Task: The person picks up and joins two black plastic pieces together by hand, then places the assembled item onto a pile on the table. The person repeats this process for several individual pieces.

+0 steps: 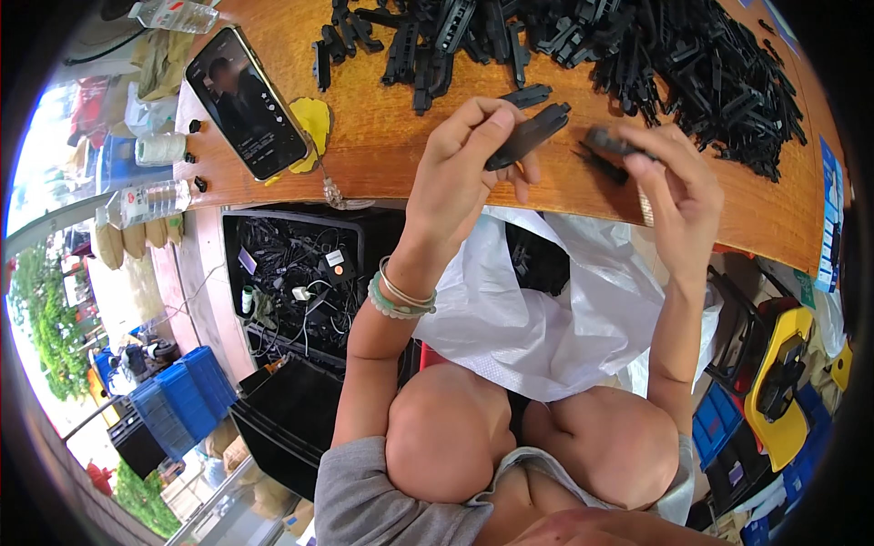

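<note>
Near the upper middle of the frame, my left hand (pixel 469 150) is clasped around a long black part (pixel 537 132), tip toward the upper right; a second dark bar (pixel 528 95) shows just behind it, and I can't tell whether I grip that too. My right hand (pixel 678 187), right of centre, pinches a blurred black piece (pixel 612 144) between thumb and fingers, apart from the left. I judge this as two-handed handling of parts, and the next move calls for a steady left hold and careful right fingertips. The heap of black parts (pixel 719 82) across the upper right of the wooden table (pixel 382 118) crowds my right hand; the phone (pixel 246 105), upper left, is out of the way. Below the edge, a white sack (pixel 537 337) spreads between my forearms.
</note>
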Demonstrator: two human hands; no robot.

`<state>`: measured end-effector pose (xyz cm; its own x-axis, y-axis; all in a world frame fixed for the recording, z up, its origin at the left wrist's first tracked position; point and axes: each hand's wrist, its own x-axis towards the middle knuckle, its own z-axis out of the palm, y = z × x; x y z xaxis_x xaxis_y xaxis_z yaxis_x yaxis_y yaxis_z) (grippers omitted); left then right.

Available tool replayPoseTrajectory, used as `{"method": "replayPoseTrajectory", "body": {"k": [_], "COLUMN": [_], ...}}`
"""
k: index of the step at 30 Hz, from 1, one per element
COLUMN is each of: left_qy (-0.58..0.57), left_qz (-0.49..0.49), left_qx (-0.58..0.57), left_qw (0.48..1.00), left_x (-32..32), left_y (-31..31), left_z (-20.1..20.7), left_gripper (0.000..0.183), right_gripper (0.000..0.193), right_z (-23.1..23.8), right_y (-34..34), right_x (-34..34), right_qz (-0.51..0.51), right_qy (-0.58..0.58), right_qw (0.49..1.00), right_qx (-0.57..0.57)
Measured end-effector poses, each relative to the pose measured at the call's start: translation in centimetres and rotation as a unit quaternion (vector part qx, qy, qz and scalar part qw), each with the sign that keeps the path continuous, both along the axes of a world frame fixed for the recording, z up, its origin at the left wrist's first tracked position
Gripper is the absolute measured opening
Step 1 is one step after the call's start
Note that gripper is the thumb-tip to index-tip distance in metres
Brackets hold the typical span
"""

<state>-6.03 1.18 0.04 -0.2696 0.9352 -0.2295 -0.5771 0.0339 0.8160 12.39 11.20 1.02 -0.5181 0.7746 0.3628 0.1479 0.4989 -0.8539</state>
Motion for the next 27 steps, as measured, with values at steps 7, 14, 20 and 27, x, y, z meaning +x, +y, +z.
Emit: {"method": "replayPoseTrajectory", "body": {"k": [7, 14, 20, 27], "left_qy": [0.165, 0.227, 0.441, 0.528], "left_qz": [-0.101, -0.134, -0.07, -0.083], "left_qx": [0.004, 0.001, 0.049, 0.054], "left_qw": [0.981, 0.965, 0.893, 0.843], "left_x": [1.3, 2.6, 3.1, 3.0], "left_y": [-0.1, -0.7, -1.4, -1.3], "left_z": [1.0, 1.2, 0.6, 0.7], "left_gripper": [0.028, 0.03, 0.031, 0.029], "right_gripper": [0.017, 0.018, 0.019, 0.024], "right_z": [0.4, -0.6, -0.9, -1.3], "right_y": [-1.0, -1.3, -1.7, -1.9], "right_x": [0.5, 0.7, 0.8, 1.1], "right_qz": [0.156, 0.111, 0.096, 0.05], "right_qy": [0.012, 0.034, 0.032, 0.016], "right_qw": [0.988, 0.991, 0.992, 0.989], "right_qx": [-0.014, 0.071, 0.081, 0.14]}}
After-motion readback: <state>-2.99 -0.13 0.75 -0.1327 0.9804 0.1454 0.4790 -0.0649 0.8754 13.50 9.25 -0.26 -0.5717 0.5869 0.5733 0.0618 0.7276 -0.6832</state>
